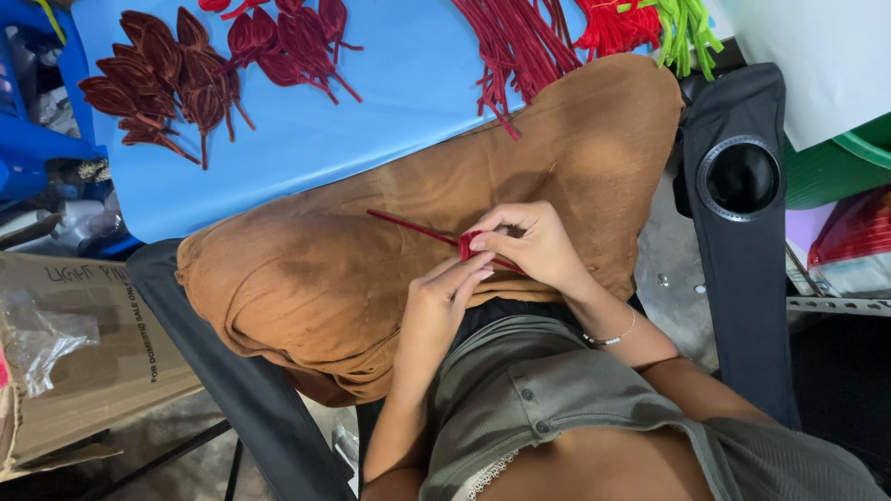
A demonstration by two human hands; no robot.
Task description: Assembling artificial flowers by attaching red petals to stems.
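Note:
A dark red pipe cleaner (408, 225) lies across my lap, its near end bent into a small fold at my fingertips. My right hand (534, 243) pinches that folded end from the right. My left hand (444, 299) comes up from below and grips the same fold with thumb and forefinger. The straight tail of the stem sticks out to the upper left over the brown cloth (353, 250) that covers my knees.
A blue sheet (408, 83) lies ahead with finished dark red petal loops (176, 70), straight red stems (515, 42) and green stems (682, 28). A chair arm with a cup holder (740, 176) is at right. A cardboard box (83, 343) sits at left.

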